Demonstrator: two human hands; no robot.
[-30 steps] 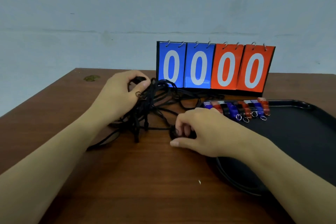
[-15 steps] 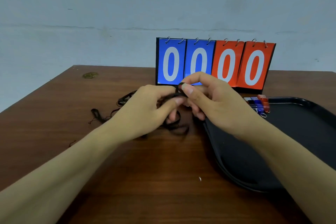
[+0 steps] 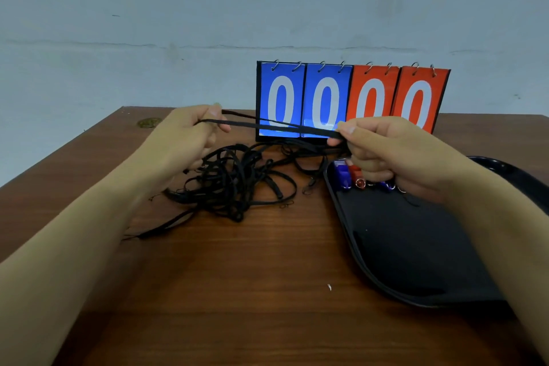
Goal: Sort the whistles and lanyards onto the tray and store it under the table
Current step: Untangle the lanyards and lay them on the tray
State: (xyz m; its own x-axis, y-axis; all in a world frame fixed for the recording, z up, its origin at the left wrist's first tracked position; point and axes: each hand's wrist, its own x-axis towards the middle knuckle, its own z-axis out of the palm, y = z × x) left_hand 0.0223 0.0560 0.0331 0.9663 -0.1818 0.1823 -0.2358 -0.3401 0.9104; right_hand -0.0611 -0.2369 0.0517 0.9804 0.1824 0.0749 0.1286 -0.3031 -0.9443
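Stretching one lanyard between both hands

Pulling taut above the brown wooden table (image 3: 237, 291), the left hand (image 3: 181, 140) and right hand (image 3: 395, 154) each pinch one flat black fabric lanyard (image 3: 279, 125). The tangled heap of black lanyards (image 3: 234, 184) lies below. Blue and red plastic whistles (image 3: 347, 175) sit in the black plastic tray (image 3: 416, 246)'s far corner, beside the blue-and-red flip scoreboard (image 3: 352, 98).

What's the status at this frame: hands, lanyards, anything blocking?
Left hand and right hand pinch one lanyard taut. Lanyard pile tangled on table. Whistles on tray. Nothing blocking.
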